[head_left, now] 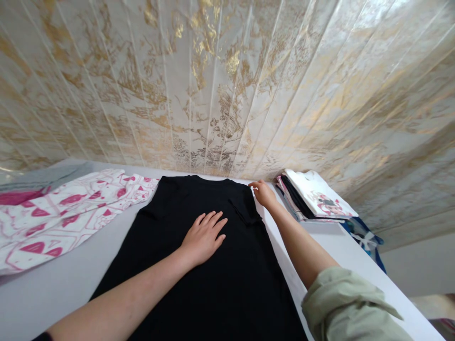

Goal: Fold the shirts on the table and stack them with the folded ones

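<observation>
Left hand (203, 237) and right hand (263, 193) bare; pale green sleeve (350, 303), creased, bunched at right elbow; dark cuff edge (42, 336) on left arm.

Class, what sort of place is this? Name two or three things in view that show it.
Probably a clothes-folding spot in a home: a black garment lies flat on the white table under the left hand, folded shirts are stacked at the right, against a gold-patterned wall.

Black garment (199, 284): matt cloth, smooth, no sheen. Pink-and-white printed fabric (64, 213): soft cloth, matt, lightly creased. Table (53, 289): smooth, pale, dull finish. Wall panels (227, 85): glossy, marbled white with gold veining, grooved seams. Folded stack (316, 196): matt printed cloth. Sleeve (348, 303): pale green woven cloth, matt, rumpled.
</observation>
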A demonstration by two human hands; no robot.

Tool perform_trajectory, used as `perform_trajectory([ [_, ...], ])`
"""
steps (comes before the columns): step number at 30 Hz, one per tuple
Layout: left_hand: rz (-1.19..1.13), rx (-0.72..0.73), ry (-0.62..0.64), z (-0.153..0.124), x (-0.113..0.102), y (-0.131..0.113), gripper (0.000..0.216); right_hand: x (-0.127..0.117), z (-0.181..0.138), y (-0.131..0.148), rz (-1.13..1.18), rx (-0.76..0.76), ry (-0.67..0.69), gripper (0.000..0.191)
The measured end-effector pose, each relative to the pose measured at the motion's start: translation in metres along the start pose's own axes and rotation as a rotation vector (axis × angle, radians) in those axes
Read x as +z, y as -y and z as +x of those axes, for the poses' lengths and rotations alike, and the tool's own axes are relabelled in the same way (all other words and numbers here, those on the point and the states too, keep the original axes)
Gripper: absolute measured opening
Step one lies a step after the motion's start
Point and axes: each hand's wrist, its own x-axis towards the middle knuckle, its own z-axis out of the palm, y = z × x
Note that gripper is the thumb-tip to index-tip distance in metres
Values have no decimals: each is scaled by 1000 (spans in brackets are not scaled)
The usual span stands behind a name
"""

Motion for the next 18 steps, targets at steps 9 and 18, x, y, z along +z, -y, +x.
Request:
perform_trajectory([
  [9,-18,3,-12,-1,1,1,47,17,17,-1,-47,-152,118,26],
  [18,-27,-5,-7,-1,-1,0,47,9,-5,6,213,-145,-45,32],
])
